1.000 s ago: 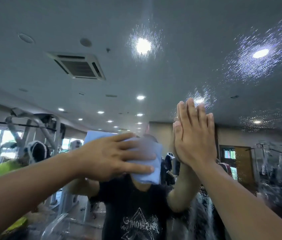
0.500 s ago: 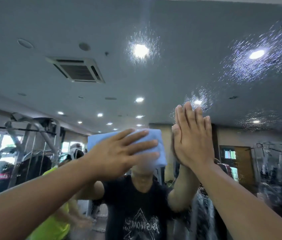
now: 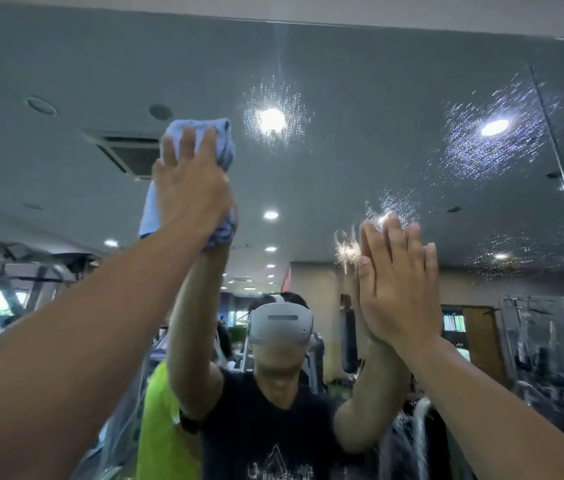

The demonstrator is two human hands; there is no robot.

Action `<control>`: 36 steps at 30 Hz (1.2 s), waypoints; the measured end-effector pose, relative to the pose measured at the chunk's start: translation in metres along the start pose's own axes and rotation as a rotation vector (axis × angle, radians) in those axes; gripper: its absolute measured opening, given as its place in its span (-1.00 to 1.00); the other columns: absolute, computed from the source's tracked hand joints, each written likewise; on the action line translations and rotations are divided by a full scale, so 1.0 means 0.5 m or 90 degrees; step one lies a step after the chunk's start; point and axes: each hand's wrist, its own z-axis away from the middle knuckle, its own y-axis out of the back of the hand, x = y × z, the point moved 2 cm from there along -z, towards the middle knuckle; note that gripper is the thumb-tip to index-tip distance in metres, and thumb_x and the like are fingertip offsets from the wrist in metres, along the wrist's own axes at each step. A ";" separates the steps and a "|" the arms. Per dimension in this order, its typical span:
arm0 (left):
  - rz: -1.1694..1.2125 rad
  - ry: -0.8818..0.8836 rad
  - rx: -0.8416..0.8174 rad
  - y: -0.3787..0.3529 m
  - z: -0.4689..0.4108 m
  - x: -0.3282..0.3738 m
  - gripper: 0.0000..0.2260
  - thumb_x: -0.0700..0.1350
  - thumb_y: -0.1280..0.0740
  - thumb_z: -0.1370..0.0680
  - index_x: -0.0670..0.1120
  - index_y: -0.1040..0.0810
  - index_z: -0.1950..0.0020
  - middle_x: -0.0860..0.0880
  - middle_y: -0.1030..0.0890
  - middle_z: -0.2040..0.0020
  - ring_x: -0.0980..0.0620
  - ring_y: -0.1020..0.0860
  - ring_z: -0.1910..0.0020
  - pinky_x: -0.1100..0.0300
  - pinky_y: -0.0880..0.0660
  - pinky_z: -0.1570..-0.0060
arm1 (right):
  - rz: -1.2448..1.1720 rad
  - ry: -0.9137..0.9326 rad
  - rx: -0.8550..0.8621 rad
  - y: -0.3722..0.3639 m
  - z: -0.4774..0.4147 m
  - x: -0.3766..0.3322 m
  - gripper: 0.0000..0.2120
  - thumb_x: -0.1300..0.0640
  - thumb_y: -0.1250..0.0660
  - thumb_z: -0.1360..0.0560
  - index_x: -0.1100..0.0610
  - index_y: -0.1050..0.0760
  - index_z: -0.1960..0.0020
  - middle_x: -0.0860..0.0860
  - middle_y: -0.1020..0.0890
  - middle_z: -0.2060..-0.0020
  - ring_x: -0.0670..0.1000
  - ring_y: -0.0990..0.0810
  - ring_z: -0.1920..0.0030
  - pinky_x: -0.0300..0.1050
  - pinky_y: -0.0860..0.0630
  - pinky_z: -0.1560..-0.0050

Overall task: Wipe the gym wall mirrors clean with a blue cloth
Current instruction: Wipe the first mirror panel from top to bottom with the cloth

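Two hands are raised against the wall mirror, which fills nearly the whole frame up to its top edge near the upper border.

1. Your left hand sits upper left of centre, reaching high. It presses the blue cloth flat onto the glass. The fingers lie side by side, extended upward over the cloth rather than curled around it; the thumb side is hidden, so you cannot tell whether it pinches the fabric.
2. Bunched cloth shows above the fingertips, and more hangs out at the left edge of the palm and below the wrist, right of centre-left.
3. Your right hand sits right of centre, lower than the left. It is flat on the glass, palm against the mirror, fingers straight and close together, holding nothing. Its reflection meets it at the fingertips.
4. Spray droplets cover the glass at upper right, with smaller patches around a ceiling light reflection at top centre and just above the right hand's fingertips.
5. A vertical mirror seam runs down the right side of the frame.
6. Reflected in the lower centre: a person in a black T-shirt wearing a grey headset. A lime-green garment appears at lower left of centre, and gym equipment at both lower edges.
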 end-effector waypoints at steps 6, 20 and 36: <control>-0.027 -0.075 -0.059 -0.034 -0.008 0.203 -0.41 -0.19 -0.22 -0.53 0.03 -0.19 -0.55 -0.06 -0.17 -0.58 -0.23 -0.12 -0.55 -0.07 -0.20 -0.40 | -0.030 -0.015 0.008 -0.015 0.000 0.010 -0.42 -0.08 0.11 -0.67 0.03 -0.14 -0.66 0.02 -0.13 -0.65 0.14 -0.05 -0.65 0.01 0.18 -0.57; 0.053 -0.166 0.020 0.011 -0.003 -0.014 -0.41 -0.02 -0.01 -0.46 -0.02 -0.43 -0.47 -0.10 -0.40 -0.49 -0.19 -0.32 -0.48 -0.05 -0.30 -0.41 | -0.053 -0.024 -0.004 -0.016 0.001 0.015 -0.36 -0.09 0.17 -0.64 0.11 -0.07 -0.67 0.00 -0.08 -0.66 0.09 0.01 -0.66 0.00 0.22 -0.60; -0.010 -0.040 -0.078 -0.042 -0.074 0.221 -0.41 -0.20 -0.23 -0.52 0.04 -0.19 -0.54 -0.07 -0.15 -0.59 -0.24 -0.09 -0.55 -0.11 -0.23 -0.43 | -0.002 -0.010 0.017 -0.020 0.005 0.012 -0.40 -0.05 0.10 -0.68 0.16 -0.13 -0.65 0.06 -0.16 -0.64 0.17 -0.12 -0.63 0.04 0.14 -0.58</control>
